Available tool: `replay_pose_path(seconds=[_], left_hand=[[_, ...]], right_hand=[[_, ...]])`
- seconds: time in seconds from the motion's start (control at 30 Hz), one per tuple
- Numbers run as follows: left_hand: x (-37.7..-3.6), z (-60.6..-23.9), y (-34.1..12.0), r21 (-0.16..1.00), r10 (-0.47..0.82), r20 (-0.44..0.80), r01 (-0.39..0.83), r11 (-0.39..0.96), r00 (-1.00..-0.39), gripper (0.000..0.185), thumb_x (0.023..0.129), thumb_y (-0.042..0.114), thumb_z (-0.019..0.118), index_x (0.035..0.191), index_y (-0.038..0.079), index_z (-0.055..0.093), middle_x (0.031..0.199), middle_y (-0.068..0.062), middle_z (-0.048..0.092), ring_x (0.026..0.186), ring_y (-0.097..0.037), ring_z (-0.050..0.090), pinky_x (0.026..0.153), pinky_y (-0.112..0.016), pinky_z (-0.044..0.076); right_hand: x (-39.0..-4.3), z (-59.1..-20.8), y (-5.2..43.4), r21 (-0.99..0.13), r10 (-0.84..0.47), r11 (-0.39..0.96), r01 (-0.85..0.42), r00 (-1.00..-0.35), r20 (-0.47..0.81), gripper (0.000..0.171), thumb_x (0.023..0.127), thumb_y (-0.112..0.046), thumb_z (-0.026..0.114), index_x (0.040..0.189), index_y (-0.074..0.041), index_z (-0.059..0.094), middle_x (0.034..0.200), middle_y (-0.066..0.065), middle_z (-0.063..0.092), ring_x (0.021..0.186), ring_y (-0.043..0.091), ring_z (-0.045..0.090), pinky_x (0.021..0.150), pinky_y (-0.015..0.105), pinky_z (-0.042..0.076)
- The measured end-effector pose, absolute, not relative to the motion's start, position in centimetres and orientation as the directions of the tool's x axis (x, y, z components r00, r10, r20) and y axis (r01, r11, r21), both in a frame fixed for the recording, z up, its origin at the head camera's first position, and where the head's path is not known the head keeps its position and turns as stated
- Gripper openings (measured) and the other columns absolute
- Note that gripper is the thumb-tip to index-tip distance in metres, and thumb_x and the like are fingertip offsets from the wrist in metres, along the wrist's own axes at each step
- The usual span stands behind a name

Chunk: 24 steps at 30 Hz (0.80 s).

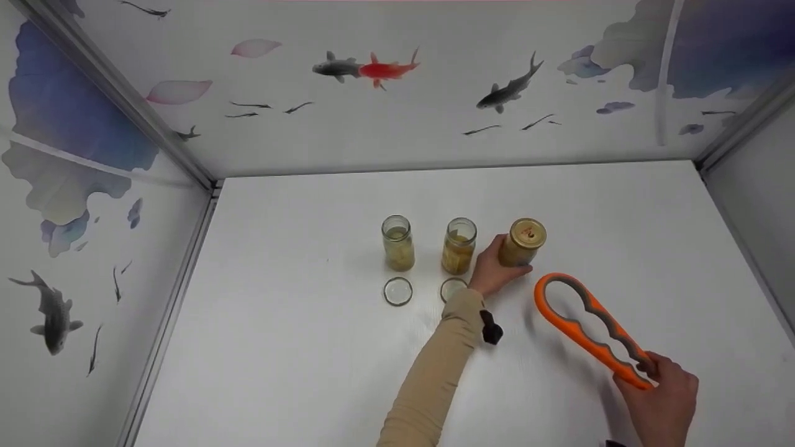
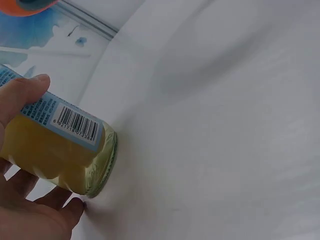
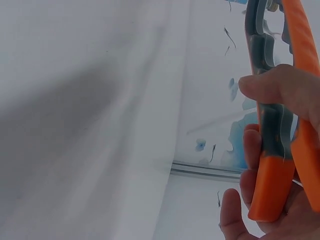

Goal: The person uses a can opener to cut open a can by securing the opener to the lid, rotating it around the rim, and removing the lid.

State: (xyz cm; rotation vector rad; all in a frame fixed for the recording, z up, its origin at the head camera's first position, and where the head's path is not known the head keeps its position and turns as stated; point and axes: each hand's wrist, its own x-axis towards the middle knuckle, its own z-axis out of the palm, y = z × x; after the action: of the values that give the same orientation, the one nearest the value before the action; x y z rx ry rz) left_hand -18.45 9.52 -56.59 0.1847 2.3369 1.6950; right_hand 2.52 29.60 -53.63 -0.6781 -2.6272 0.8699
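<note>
Orange opener (image 1: 593,347) in the right hand (image 1: 664,394), which grips it by the narrow end; the loop points up and left towards the left hand (image 1: 494,270), near the jar but not touching it. The left hand clasps the jar (image 1: 515,252), thumb across the blue label (image 2: 75,122), fingers round the far side. Gold lid (image 1: 528,232) on, clear of the fingers. Whether the base bears on the surface (image 1: 279,347), I cannot tell.

Handling, my judgement: keep the left grip low and firm, base flat; hold the loop level with the gold lid and let the grey lining meet the rim evenly. A tilted loop would likely slip.

Room: tightest just left of the left hand, where the near lidless jar (image 1: 458,257) stands; the far lidless jar (image 1: 399,251) stands beyond it. The near loose lid (image 1: 452,289) lies partly under the left wrist, the far loose lid (image 1: 398,292) further left. Bare surface lies between the hands. Back wall (image 1: 428,136) ahead of both; side wall (image 1: 758,186) right of the right hand, well apart.
</note>
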Motion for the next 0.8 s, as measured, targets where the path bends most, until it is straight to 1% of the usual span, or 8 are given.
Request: replay_pose_path(seconds=[0.17,0.3,0.4,0.57,0.8], left_hand=[[-18.3,-56.6,9.2,0.955,0.264,-0.112,-0.031,0.295,-0.958,0.061,0.076,0.017,0.084,0.128,0.019,0.051,0.127,0.005,0.057,0.118,-0.007,0.05,0.102,-0.027,0.038],[-18.0,-56.8,9.1,0.955,0.264,-0.11,-0.028,0.295,-0.958,0.06,0.075,0.013,0.085,0.122,0.02,0.049,0.125,0.005,0.057,0.116,-0.007,0.051,0.1,-0.027,0.039],[-17.8,-56.8,9.0,0.954,0.271,-0.105,-0.02,0.299,-0.957,0.06,0.074,0.012,0.085,0.121,0.02,0.048,0.126,0.003,0.057,0.115,-0.008,0.051,0.1,-0.027,0.039],[-17.3,-56.5,8.6,0.957,0.315,-0.087,0.008,0.289,-0.945,0.062,0.073,0.009,0.084,0.122,0.019,0.048,0.126,0.003,0.058,0.114,-0.007,0.052,0.098,-0.025,0.04],[-16.7,-56.2,8.0,0.942,0.397,-0.095,0.046,0.332,-0.913,0.069,0.074,0.011,0.085,0.133,0.018,0.051,0.127,0.005,0.058,0.115,-0.006,0.052,0.099,-0.025,0.039]], right_hand=[[2.5,-53.7,29.5,-0.626,0.512,0.709,0.324,-0.847,0.142,0.04,0.07,0.01,0.076,0.106,0.014,0.06,0.09,0.03,0.061,0.091,0.039,0.042,0.072,0.04,0.03],[2.6,-53.7,29.4,-0.628,0.512,0.71,0.318,-0.846,0.149,0.041,0.069,0.01,0.076,0.107,0.014,0.06,0.09,0.029,0.061,0.092,0.038,0.043,0.072,0.04,0.03],[2.7,-53.6,29.4,-0.636,0.526,0.698,0.33,-0.838,0.143,0.041,0.071,0.009,0.076,0.108,0.014,0.059,0.092,0.03,0.061,0.093,0.039,0.042,0.072,0.04,0.03],[2.8,-53.5,29.4,-0.649,0.538,0.691,0.319,-0.827,0.166,0.041,0.071,0.01,0.076,0.108,0.014,0.059,0.092,0.031,0.061,0.093,0.039,0.042,0.071,0.039,0.03],[2.6,-53.3,29.4,-0.642,0.549,0.687,0.339,-0.821,0.154,0.041,0.072,0.009,0.075,0.109,0.014,0.058,0.094,0.031,0.06,0.094,0.04,0.041,0.072,0.039,0.029]])
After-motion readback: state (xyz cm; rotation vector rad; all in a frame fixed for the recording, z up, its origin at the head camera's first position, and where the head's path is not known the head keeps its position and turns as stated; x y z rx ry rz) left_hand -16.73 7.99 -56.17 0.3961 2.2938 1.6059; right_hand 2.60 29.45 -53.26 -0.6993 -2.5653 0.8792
